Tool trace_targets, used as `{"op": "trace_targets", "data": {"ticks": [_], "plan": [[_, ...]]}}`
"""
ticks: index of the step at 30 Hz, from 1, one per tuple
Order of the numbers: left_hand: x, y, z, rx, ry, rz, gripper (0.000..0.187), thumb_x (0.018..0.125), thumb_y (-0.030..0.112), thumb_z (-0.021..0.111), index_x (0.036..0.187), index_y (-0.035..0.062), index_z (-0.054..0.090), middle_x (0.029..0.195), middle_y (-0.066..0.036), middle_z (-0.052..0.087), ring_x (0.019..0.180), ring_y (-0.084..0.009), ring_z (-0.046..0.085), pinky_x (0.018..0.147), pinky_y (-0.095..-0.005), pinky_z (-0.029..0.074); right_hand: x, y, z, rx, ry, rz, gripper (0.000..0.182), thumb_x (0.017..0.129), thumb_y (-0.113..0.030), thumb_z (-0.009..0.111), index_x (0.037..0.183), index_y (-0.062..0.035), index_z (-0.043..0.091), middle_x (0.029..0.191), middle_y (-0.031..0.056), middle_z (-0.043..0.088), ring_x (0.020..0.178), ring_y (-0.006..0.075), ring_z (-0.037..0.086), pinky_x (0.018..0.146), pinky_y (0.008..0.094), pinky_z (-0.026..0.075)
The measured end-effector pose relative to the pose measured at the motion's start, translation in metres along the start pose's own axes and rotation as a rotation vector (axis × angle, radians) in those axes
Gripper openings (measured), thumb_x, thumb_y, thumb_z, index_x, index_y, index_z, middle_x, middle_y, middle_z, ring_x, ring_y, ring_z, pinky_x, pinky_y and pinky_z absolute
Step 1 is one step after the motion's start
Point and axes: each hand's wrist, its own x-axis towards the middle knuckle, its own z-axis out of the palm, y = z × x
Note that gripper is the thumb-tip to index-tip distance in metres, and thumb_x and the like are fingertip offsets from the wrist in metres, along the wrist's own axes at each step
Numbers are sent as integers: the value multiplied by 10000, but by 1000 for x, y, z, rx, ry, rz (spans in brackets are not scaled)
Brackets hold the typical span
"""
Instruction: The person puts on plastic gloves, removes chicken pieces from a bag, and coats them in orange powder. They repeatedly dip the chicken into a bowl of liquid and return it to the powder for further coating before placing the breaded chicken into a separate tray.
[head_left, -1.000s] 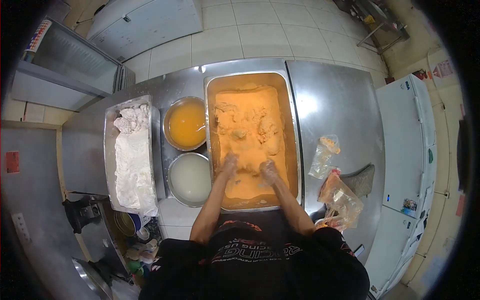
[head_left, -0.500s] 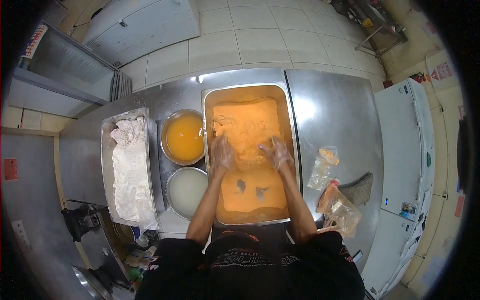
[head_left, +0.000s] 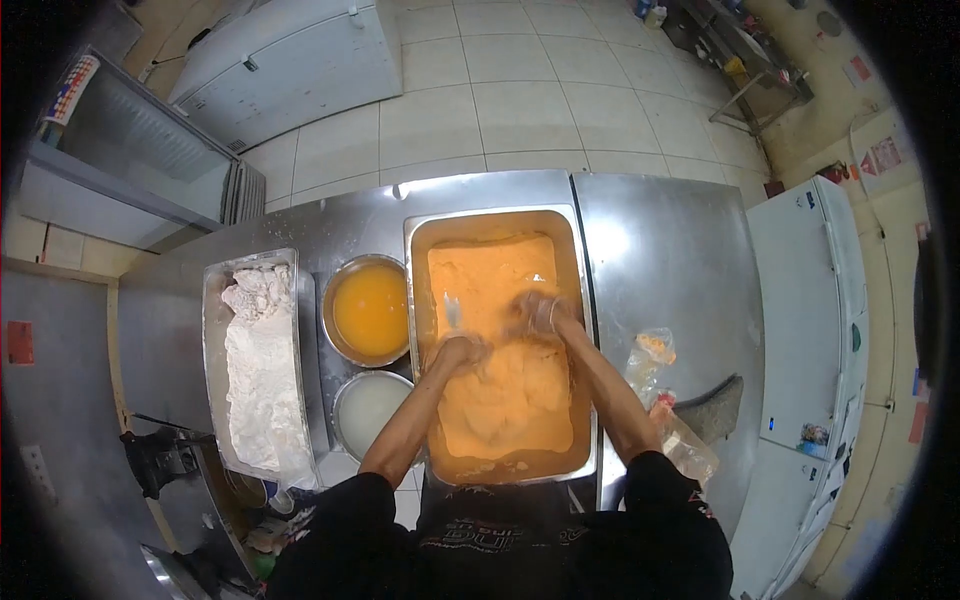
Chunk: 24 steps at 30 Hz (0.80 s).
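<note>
Both hands wear clear plastic gloves and are in a large metal tray (head_left: 500, 474) filled with orange powder (head_left: 495, 265). My left hand (head_left: 463, 352) touches the powder left of the tray's middle, its fingers blurred and partly hidden. Slightly higher and to the right, my right hand (head_left: 535, 313) is over the powder, also blurred, with its fingers curled. Whether either holds anything cannot be made out. A steel bowl of orange liquid (head_left: 370, 310) stands left of the tray, and below it a bowl of cloudy whitish liquid (head_left: 368, 405).
A long container of white flour (head_left: 262, 370) stands at the left of the steel table (head_left: 680, 240). Clear plastic bags (head_left: 648, 360) and a grey-brown object (head_left: 712, 408) lie at the right. White fridges (head_left: 800, 300) stand beyond the right edge.
My hands have moved closer together, the left inward and the right slightly left. The two dark patches in the lower powder are gone. The view has shifted, so the table sits lower.
</note>
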Motion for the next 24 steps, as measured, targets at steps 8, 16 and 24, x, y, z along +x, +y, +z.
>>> {"op": "trace_targets", "data": {"ticks": [8, 16, 24], "plan": [[12, 104, -68, 101, 40, -684, 254, 847, 251, 535, 923, 25, 620, 954, -118, 632, 922, -247, 600, 842, -350, 471, 57, -17, 23, -91, 28, 139, 850, 689, -686, 595, 1177, 5, 509, 1054, 138, 597, 971, 262, 580, 828, 363, 487], [-105, 67, 76, 1641, 88, -67, 446, 869, 398, 475, 1080, 25, 597, 1006, -205, 624, 969, -348, 598, 821, -468, 465, -78, -9, 134, -309, 394, 222, 997, 682, -786, 488, 1262, 24, 460, 1128, 240, 592, 1036, 352, 592, 868, 430, 476], [-110, 125, 62, -597, 296, -987, 518, 918, 446, 396, 1277, 82, 478, 1227, -155, 538, 1079, -255, 545, 880, -364, 444, -96, -30, 157, 1615, 196, 318, 942, 754, -696, 504, 1362, 9, 356, 1278, 258, 478, 1182, 341, 489, 944, 428, 417]]}}
